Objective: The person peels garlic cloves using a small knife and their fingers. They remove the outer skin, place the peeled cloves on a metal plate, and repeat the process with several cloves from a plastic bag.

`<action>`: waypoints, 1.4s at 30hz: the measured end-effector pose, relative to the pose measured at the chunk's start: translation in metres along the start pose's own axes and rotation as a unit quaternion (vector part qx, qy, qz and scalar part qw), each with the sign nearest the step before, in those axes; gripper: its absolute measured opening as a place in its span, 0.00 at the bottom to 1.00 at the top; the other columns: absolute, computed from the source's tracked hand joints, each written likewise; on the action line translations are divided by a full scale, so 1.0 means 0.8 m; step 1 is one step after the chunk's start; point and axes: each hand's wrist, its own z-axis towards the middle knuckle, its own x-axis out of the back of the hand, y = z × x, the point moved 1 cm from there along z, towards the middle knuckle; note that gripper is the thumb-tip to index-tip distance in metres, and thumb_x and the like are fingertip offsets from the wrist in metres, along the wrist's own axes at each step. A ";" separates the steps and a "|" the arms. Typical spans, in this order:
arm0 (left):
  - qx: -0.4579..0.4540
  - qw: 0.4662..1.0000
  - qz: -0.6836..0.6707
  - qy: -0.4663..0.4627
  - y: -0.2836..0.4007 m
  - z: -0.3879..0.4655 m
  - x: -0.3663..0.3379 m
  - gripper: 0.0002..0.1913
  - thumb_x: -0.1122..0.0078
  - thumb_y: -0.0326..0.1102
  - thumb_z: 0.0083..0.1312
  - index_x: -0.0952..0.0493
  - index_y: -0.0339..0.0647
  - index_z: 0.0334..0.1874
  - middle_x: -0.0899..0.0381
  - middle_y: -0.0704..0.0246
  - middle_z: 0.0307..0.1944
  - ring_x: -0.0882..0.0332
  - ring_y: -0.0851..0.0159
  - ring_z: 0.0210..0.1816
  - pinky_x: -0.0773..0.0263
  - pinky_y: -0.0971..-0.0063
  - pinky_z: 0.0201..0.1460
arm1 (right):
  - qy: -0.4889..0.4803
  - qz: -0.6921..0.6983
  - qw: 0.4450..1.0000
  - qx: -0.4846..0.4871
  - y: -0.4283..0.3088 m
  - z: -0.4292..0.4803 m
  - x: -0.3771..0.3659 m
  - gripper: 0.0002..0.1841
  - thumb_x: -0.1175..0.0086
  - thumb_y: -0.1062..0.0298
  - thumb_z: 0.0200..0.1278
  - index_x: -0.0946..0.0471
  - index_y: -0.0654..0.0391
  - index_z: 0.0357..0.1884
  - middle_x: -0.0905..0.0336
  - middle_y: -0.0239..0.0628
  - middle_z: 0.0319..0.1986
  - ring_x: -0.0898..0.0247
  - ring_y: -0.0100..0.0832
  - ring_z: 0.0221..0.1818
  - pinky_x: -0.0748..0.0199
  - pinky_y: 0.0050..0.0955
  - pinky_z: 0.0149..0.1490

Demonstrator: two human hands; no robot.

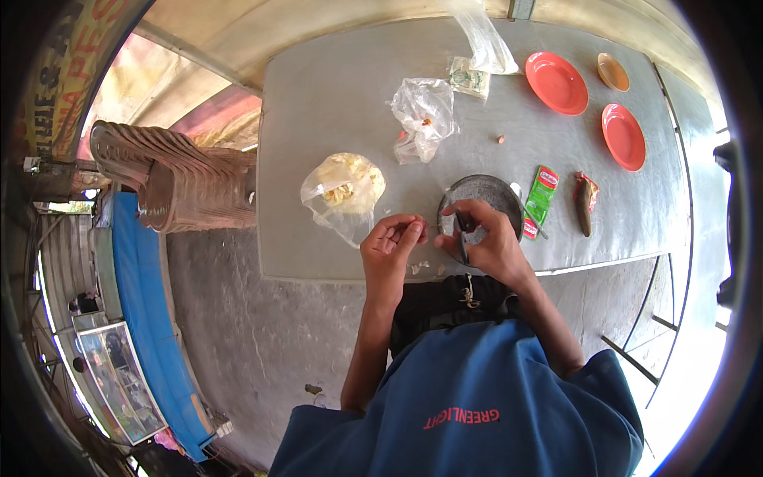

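My left hand (387, 241) pinches a small reddish piece (422, 230), perhaps a shallot, between thumb and fingertips. In my right hand (495, 241) is a small black-handled tool (462, 229), probably a knife; its blade is hard to make out. That hand hovers over a round grey stone mortar (484, 186), hiding part of it. Pale and pinkish peel scraps (419, 266) lie on the metal tabletop near its front edge. A clear plastic bag of pale yellowish food (351, 179) rests left of my hands.
Beyond the mortar are a clear bag with red bits (422, 116), another packet (469, 77) and a small reddish bulb (501, 139). To the right lie a spoon (529, 211), a green sachet (541, 197), a brown pestle (583, 208) and orange plates (557, 83). Stacked chairs (173, 179) stand left.
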 end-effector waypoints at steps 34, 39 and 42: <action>-0.009 0.997 -0.047 0.054 -0.014 -0.016 0.010 0.09 0.43 0.23 0.71 0.21 0.31 0.51 0.18 0.62 0.46 0.19 0.68 0.45 0.20 0.73 0.49 | -0.123 -0.025 0.992 -0.007 0.016 -0.027 -0.028 0.31 0.27 0.51 0.50 0.23 0.61 0.50 0.20 0.46 0.33 0.24 0.46 0.40 0.27 0.40 0.46; -0.013 0.996 -0.061 0.067 -0.016 -0.016 0.009 0.10 0.44 0.21 0.70 0.22 0.31 0.52 0.18 0.62 0.47 0.19 0.68 0.46 0.21 0.72 0.52 | -0.065 -0.108 0.991 0.046 0.015 -0.028 -0.027 0.34 0.27 0.51 0.51 0.26 0.60 0.55 0.21 0.45 0.40 0.27 0.48 0.49 0.29 0.43 0.53; -0.028 0.996 -0.051 0.064 -0.015 -0.013 0.007 0.11 0.41 0.20 0.68 0.23 0.32 0.51 0.18 0.62 0.47 0.19 0.67 0.47 0.22 0.71 0.53 | -0.055 -0.129 0.987 0.079 0.014 -0.026 -0.027 0.32 0.27 0.56 0.50 0.26 0.60 0.55 0.21 0.43 0.40 0.27 0.42 0.47 0.29 0.40 0.51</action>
